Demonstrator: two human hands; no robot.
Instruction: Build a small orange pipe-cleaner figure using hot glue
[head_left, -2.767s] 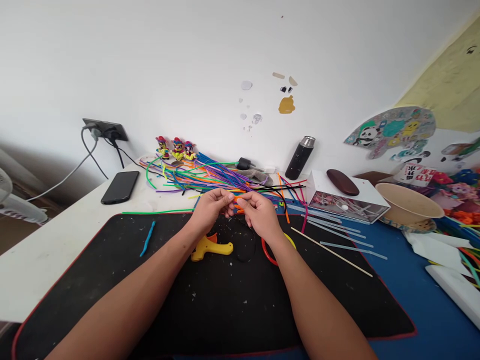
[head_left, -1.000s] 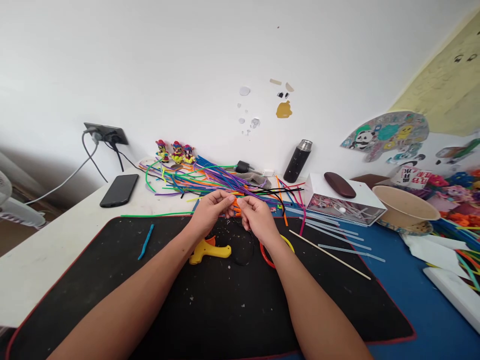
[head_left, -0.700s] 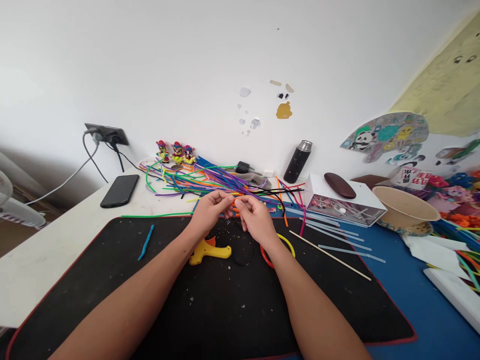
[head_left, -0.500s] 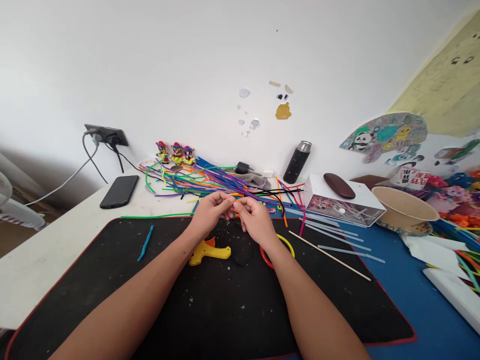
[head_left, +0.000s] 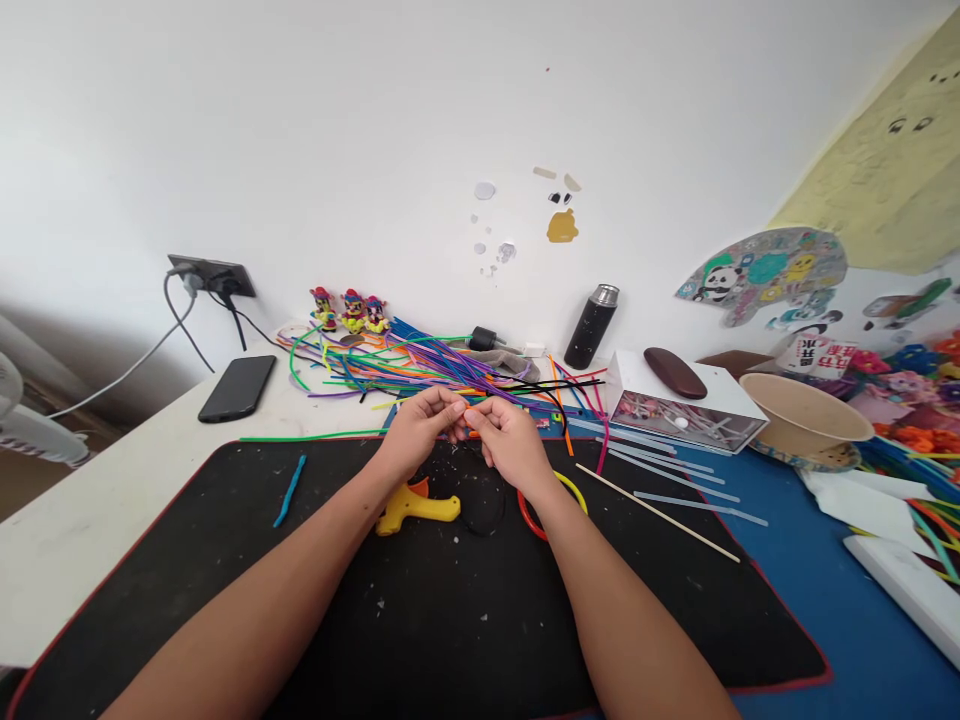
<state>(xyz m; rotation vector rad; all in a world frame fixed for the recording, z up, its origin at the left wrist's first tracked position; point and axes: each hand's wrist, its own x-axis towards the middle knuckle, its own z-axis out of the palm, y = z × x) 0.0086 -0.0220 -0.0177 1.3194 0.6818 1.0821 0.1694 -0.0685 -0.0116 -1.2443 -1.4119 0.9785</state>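
My left hand (head_left: 427,425) and my right hand (head_left: 508,438) meet over the far edge of the black mat. Thumbs and fingers of both are pinched together on a small orange pipe cleaner (head_left: 471,409), mostly hidden by the fingertips. Just below my left wrist lies a yellow glue gun (head_left: 420,506) with an orange trigger. A red and yellow ring (head_left: 574,487) is partly covered by my right forearm. To the left, a short twisted blue pipe cleaner (head_left: 290,491) rests on the mat. Behind the hands spreads a heap of coloured pipe cleaners (head_left: 427,360).
A black phone (head_left: 238,388) and small figurines (head_left: 351,311) stand left. On the right are a black flask (head_left: 592,326), a white box (head_left: 720,385) with a brown case (head_left: 675,372) on top, clear glue sticks (head_left: 679,471), a wooden stick (head_left: 652,508) and a beige bowl (head_left: 806,405).
The hands stay pinched together in nearly the same place, with only slight finger movement. The whole view has shifted a little.
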